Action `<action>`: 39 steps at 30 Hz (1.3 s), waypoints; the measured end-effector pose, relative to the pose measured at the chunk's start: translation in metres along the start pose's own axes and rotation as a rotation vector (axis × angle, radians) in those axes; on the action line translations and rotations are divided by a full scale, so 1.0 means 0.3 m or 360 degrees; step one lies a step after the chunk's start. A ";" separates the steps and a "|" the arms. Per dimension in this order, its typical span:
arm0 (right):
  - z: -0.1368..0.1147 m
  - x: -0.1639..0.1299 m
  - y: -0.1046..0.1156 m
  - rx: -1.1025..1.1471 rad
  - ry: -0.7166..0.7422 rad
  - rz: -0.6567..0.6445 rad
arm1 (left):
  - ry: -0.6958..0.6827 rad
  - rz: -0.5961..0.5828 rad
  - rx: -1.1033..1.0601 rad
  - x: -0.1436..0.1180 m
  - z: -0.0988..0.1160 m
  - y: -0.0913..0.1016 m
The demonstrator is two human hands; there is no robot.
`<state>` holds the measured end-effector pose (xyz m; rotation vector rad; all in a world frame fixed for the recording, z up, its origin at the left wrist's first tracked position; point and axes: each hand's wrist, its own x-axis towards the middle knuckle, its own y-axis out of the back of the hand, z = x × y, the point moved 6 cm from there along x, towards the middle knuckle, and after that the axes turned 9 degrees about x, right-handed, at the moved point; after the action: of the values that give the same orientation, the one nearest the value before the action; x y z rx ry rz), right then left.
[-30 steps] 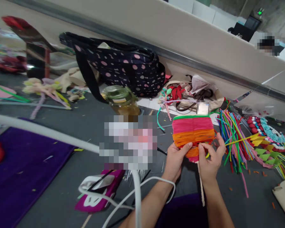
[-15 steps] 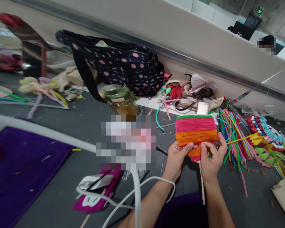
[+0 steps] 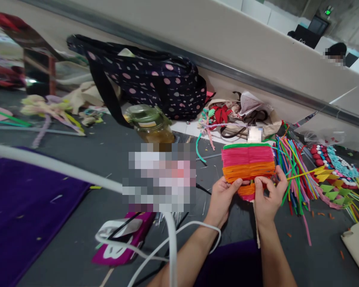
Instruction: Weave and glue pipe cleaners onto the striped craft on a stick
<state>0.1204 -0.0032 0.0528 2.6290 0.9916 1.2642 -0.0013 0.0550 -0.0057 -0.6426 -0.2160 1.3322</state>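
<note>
Nearest the camera, white cables (image 3: 170, 239) are looping across the grey table (image 3: 62, 247), beside a magenta pouch (image 3: 122, 239) and a purple cloth (image 3: 24, 207). Above the forearms, the left hand (image 3: 223, 199) and the right hand (image 3: 267, 199) are both gripping the lower edge of a woven pipe-cleaner panel (image 3: 247, 165), banded green, pink and orange; thumbs are pressing its front, fingers curling behind it. The panel is standing upright just over the table, with a white stem (image 3: 257, 229) hanging below it. Just right, loose coloured pipe cleaners (image 3: 290, 175) are lying fanned. Farther back, a lidded jar (image 3: 151, 125) is standing before a polka-dot bag (image 3: 155, 85) against the partition wall (image 3: 257, 52).
</note>
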 end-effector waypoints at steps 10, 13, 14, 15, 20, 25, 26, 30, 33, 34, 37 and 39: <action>0.017 -0.004 0.000 0.0036 -0.0003 0.0037 | -0.0056 -0.0037 -0.0058 0.000 0.023 -0.007; 0.017 0.002 0.001 0.0071 -0.0030 0.0014 | -0.0070 -0.0003 -0.0056 -0.001 0.021 -0.003; 0.018 0.003 0.000 0.0089 -0.0045 0.0006 | -0.0075 0.0005 -0.0059 -0.002 0.021 -0.002; 0.018 0.004 0.000 0.0107 -0.0060 0.0001 | -0.0076 0.0007 -0.0062 -0.002 0.022 -0.001; 0.017 -0.004 -0.007 0.0160 -0.0088 -0.0002 | -0.0027 -0.0016 -0.0091 0.000 0.014 -0.004; -0.006 -0.013 -0.020 0.0130 0.0014 -0.0046 | 0.0009 -0.0012 -0.0141 0.008 -0.007 0.001; -0.012 -0.014 -0.023 0.0115 0.0039 -0.0059 | 0.0004 0.0009 -0.0136 0.009 -0.009 0.005; -0.033 -0.014 -0.028 0.0012 0.0135 -0.0088 | -0.0008 0.0111 -0.0094 0.007 -0.009 0.017; -0.049 -0.015 -0.028 -0.0097 0.0218 -0.0087 | -0.0058 0.0179 -0.0055 0.002 0.001 0.020; -0.055 -0.016 -0.028 -0.0125 0.0248 -0.0086 | -0.0081 0.0197 -0.0040 0.000 0.004 0.021; -0.069 -0.024 -0.026 -0.0151 0.0332 -0.0066 | -0.0167 0.0251 0.0025 -0.002 0.013 0.027; -0.073 -0.030 -0.027 -0.0140 0.0353 -0.0055 | -0.0207 0.0282 0.0076 -0.003 0.015 0.032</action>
<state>0.0963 -0.0067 0.0587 2.4358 0.9792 1.5796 -0.0117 0.0565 -0.0071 -0.5445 -0.2359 1.5471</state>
